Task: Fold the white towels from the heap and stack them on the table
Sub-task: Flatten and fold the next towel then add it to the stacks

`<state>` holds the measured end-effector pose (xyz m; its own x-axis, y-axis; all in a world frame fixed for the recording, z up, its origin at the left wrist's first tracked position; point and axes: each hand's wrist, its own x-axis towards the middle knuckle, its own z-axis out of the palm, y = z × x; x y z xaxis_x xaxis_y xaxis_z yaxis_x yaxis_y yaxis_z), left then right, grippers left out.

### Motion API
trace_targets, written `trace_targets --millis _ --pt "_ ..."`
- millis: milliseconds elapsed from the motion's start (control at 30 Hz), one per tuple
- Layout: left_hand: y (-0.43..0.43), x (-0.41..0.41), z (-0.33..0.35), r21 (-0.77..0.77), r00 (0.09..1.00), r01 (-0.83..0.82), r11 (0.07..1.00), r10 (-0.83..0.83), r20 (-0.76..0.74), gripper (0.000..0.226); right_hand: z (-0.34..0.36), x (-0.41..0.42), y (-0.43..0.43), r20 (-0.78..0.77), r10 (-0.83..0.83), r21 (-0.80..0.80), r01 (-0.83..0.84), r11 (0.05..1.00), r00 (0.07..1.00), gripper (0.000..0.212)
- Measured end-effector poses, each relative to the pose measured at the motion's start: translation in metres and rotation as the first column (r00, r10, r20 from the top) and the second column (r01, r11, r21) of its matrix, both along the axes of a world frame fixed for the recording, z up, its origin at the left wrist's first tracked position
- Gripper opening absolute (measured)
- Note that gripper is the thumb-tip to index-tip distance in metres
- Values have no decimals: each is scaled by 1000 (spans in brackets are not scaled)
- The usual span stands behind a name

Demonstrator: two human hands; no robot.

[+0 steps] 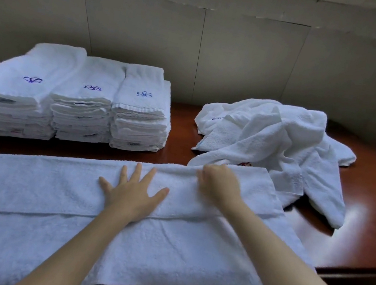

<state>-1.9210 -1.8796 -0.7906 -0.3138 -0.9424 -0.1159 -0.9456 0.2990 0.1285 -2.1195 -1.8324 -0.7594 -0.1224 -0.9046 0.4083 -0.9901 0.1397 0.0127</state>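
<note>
A long white towel lies spread across the near part of the table, its far long side folded toward me. My left hand presses flat on that folded layer, fingers spread. My right hand, just to the right, has curled fingers gripping the towel's far fold. A crumpled heap of white towels sits at the back right, touching the spread towel's right end. Three stacks of folded white towels with blue embroidered emblems stand at the back left.
The dark red-brown wooden table shows bare glossy surface at the right, with its front edge near the lower right. A grey panelled wall rises right behind the stacks and heap. The spread towel hangs over the table's near edge.
</note>
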Motion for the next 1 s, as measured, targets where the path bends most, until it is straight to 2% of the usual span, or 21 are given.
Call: trace_targets --millis 67,167,267,333,433,467,533,633,733,767,833,900,933,1000 --pt "-3 1 3 2 1000 24 1000 -24 -19 73 -21 14 0 174 -21 226 -20 974 985 41" --pt "-6 14 11 -26 981 149 989 -151 -119 58 -25 4 4 248 -58 308 -22 951 967 62" --pt "-5 42 16 -112 941 268 957 -285 -183 47 -20 -4 5 260 -62 406 -51 912 964 63" --pt "0 70 15 -143 938 291 946 -311 -150 47 -19 -2 8 227 -43 424 -59 904 973 61" --pt "12 113 14 -100 940 318 943 -327 -92 50 -12 13 20 143 -29 390 -30 920 989 53" --pt "17 127 15 -82 941 322 943 -328 -78 52 -9 23 26 106 9 359 -47 932 994 52" --pt "27 153 16 -72 944 320 945 -324 -54 58 -8 51 43 82 190 318 -206 925 978 57" --pt "49 183 9 -78 926 376 923 -378 -6 67 -15 97 73 149 500 343 -519 783 853 75" --pt "70 206 3 -87 903 430 899 -428 44 79 -22 123 93 76 602 441 -569 694 795 88" --pt "76 212 4 -110 897 442 890 -438 61 82 -23 126 96 42 610 443 -562 699 791 85" --pt "81 224 6 -236 895 440 867 -445 36 76 -19 126 98 60 593 370 -570 734 803 63" --pt "79 234 12 -332 927 290 898 -350 -138 51 -13 124 99 117 544 279 -553 785 831 37" --pt "76 240 19 -310 946 176 934 -248 -211 43 -9 122 97 124 510 272 -523 808 851 29" --pt "65 256 33 -187 977 11 982 -51 -209 34 2 117 92 152 445 286 -471 835 882 17"
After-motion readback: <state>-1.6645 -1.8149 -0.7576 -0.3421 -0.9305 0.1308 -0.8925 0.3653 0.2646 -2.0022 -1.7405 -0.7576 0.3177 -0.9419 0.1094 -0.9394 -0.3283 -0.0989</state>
